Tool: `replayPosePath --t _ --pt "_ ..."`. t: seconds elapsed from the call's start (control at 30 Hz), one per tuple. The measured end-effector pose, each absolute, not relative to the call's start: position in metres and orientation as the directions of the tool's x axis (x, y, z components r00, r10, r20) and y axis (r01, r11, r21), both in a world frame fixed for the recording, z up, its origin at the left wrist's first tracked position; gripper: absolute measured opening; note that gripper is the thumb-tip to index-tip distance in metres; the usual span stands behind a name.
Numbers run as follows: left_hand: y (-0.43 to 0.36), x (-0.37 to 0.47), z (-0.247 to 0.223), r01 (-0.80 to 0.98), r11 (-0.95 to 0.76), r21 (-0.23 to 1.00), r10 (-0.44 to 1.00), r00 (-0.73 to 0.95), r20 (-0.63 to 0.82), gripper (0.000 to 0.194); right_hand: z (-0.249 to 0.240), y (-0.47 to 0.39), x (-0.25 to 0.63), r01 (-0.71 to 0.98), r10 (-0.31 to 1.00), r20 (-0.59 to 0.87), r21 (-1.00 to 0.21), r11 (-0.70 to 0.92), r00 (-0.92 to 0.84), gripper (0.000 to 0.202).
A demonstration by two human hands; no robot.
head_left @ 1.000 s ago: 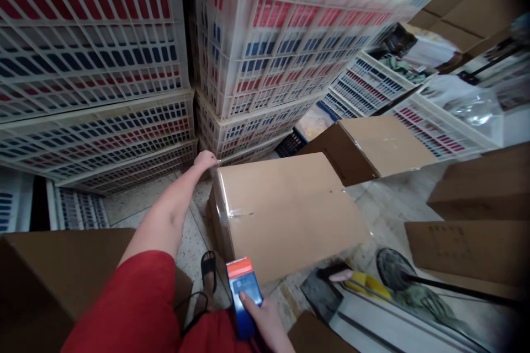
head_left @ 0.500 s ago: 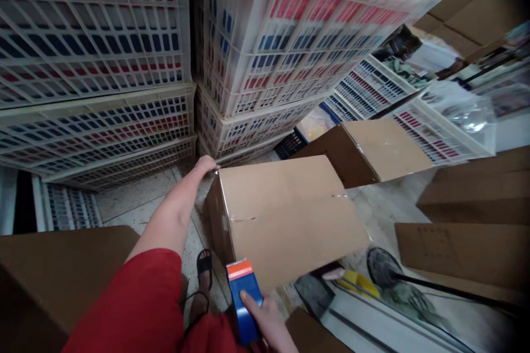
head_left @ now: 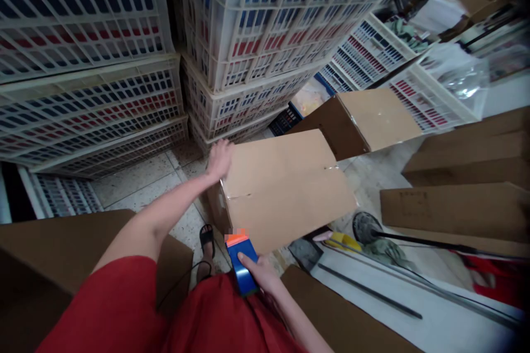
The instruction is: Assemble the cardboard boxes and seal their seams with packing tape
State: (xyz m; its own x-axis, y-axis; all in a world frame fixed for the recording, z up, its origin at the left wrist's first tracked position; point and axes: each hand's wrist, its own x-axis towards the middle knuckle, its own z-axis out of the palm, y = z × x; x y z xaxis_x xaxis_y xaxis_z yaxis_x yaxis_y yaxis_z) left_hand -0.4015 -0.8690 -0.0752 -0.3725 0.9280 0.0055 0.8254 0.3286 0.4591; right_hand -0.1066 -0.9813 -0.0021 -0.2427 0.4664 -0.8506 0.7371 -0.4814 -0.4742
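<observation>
A closed cardboard box (head_left: pixel 281 187) stands on the floor in front of me, with shiny clear tape along its edges. My left hand (head_left: pixel 220 160) lies on its far left corner, fingers spread over the top edge and holding nothing. In my right hand (head_left: pixel 259 270), low in the middle, is a blue tape dispenser (head_left: pixel 244 266) with an orange end. My thumb presses on its upper face, and the orange end points at the near left edge of the box. The fingers underneath are hidden.
Stacked white plastic crates (head_left: pixel 265 27) rise behind the box, with more crates (head_left: pixel 86 94) at the left. Another cardboard box (head_left: pixel 381 118) stands beyond it. Folded cardboard (head_left: pixel 455 207) lies to the right, near a long black pole (head_left: pixel 434 248). A large carton (head_left: pixel 78 253) sits lower left.
My left hand has shifted from gripping the corner's edge to lying flatter on the box top. The view has tilted down, and the tape dispenser stays in my right hand near the box.
</observation>
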Motion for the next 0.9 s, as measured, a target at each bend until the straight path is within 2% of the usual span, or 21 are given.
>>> replayPosePath --t 0.07,0.17,0.37,0.47,0.77,0.9 --pt "-0.891 -0.343 -0.081 0.892 0.080 0.445 0.996 -0.084 -0.010 0.045 -0.003 -0.981 -0.105 0.732 0.482 -0.838 -0.493 -0.470 -0.255 0.056" --pt "-0.921 -0.285 -0.093 0.909 -0.059 0.413 0.998 0.061 0.008 0.054 -0.004 -0.982 -0.102 0.726 0.495 -0.823 -0.517 -0.453 -0.277 0.052" --pt "-0.922 -0.283 -0.102 0.929 -0.072 0.362 0.997 0.074 0.008 0.059 -0.008 -0.996 -0.082 0.654 0.548 -0.771 -0.602 -0.458 -0.326 0.054" --pt "-0.917 -0.286 -0.102 0.932 -0.071 0.357 0.997 0.081 -0.013 0.060 -0.017 -1.011 -0.058 0.665 0.556 -0.772 -0.593 -0.455 -0.308 0.055" --pt "-0.913 -0.283 -0.102 0.934 -0.071 0.351 0.996 0.087 -0.031 0.061 -0.048 -1.041 0.019 0.593 0.458 -0.804 -0.591 -0.546 -0.380 0.059" --pt "-0.911 -0.284 -0.102 0.933 -0.073 0.353 0.995 0.091 -0.036 0.060 -0.044 -1.045 0.051 0.684 0.359 -0.864 -0.499 -0.532 -0.352 0.060"
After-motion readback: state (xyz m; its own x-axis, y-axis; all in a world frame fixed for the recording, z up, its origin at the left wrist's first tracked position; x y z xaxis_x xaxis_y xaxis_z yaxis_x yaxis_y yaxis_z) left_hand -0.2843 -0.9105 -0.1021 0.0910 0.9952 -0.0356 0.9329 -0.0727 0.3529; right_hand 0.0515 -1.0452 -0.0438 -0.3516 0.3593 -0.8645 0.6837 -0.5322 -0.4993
